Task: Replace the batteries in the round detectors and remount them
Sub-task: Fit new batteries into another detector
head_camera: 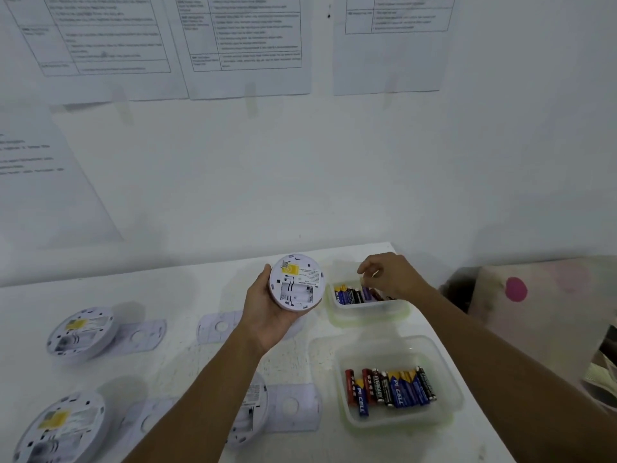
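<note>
My left hand (267, 315) holds a round white detector (296, 283) above the table, back side up, with its yellow sticker and battery bay showing. My right hand (387, 274) hovers over the far clear tub (367, 312) of batteries, fingertips pinched together; whether a battery is between them is unclear. A near clear tub (447, 389) holds several more batteries (390, 387). Three other detectors lie back up on the table: one at left (81, 332), one at lower left (56, 429), one partly hidden under my left forearm (250, 419).
White mounting plates lie flat on the table beside the detectors (142, 335), (218, 327), (293, 407). Printed sheets are taped to the white wall behind. The table's right edge runs diagonally past the tubs; a patterned cloth (547, 295) lies beyond it.
</note>
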